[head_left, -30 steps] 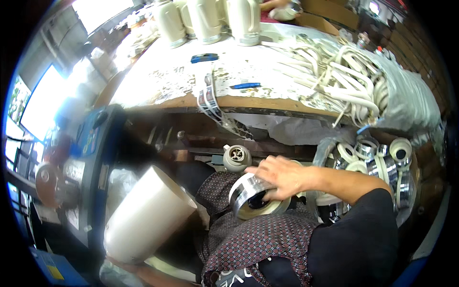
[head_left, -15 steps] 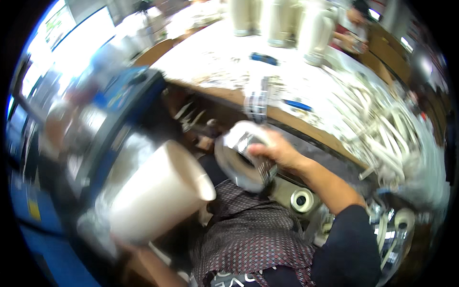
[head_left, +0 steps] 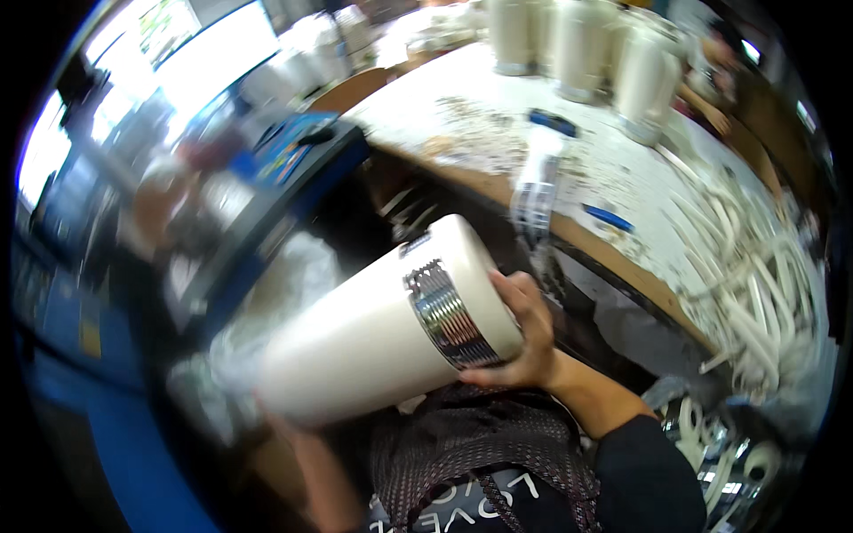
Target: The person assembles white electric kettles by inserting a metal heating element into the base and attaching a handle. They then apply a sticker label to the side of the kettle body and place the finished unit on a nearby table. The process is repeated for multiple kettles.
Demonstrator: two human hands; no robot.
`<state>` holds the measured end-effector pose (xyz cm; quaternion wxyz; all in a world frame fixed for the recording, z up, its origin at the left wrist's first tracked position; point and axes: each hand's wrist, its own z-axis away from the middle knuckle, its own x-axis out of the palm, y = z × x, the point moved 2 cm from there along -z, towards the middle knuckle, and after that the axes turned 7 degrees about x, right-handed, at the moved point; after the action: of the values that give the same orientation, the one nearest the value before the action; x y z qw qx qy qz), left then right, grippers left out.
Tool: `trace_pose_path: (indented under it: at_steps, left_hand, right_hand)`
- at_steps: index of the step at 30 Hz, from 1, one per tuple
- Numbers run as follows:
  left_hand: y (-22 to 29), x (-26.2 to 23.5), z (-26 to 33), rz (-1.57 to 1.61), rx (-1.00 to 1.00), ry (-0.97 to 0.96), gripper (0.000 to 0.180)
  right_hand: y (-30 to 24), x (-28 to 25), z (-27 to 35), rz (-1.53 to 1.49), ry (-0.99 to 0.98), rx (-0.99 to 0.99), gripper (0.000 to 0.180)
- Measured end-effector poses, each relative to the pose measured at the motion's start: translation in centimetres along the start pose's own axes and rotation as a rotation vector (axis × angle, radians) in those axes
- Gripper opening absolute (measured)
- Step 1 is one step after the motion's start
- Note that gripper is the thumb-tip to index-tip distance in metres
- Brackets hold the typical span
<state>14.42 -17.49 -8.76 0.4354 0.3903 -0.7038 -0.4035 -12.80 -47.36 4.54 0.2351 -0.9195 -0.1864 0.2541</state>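
A cream cylindrical jug body (head_left: 360, 342) lies tilted across my lap, its right end higher. Around its upper part runs a shiny ribbed metal band (head_left: 451, 318), with a smooth cream collar (head_left: 471, 271) beyond it. My right hand (head_left: 531, 342) grips the collar end, fingers over the rim and thumb near the band. Under the lower left end, my left hand (head_left: 289, 435) supports the body; it is blurred, and most of its fingers are hidden behind the cylinder.
Several cream jugs (head_left: 582, 49) stand at the back of the white table (head_left: 498, 160). A blue-handled tool (head_left: 609, 218) and a strip of labels (head_left: 536, 182) lie near its edge. Cream handles (head_left: 755, 293) are heaped at right. A blue stand (head_left: 258, 204) is at left. Another person works far right.
My right hand has brought the metal-banded collar onto the open end of the cream cylinder, covering the opening. Both hands now hold the joined piece. The view has shifted left.
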Motion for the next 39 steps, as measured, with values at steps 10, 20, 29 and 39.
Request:
trace_pose_path:
  at_steps: [10, 20, 29, 39]
  left_hand:
    - [6.9, -1.2, -0.1, -0.922, 0.798, -0.181, 0.070]
    - [3.3, 0.2, 1.0, 0.086, 0.094, 0.032, 0.068]
    - [8.3, -6.4, -1.1, 0.117, 0.171, 0.012, 0.065]
    - [5.9, -3.8, -0.7, 0.355, -0.025, 0.196, 0.061]
  right_hand:
    - [5.0, 3.5, 2.3, -0.569, 0.003, 0.825, 0.063]
    - [-7.2, 2.2, -0.3, -0.012, 0.012, -0.408, 0.072]
    - [1.0, 4.1, -1.3, -0.651, -0.217, 0.993, 0.060]
    - [-0.5, 3.4, -3.6, -0.620, -0.061, 0.763, 0.064]
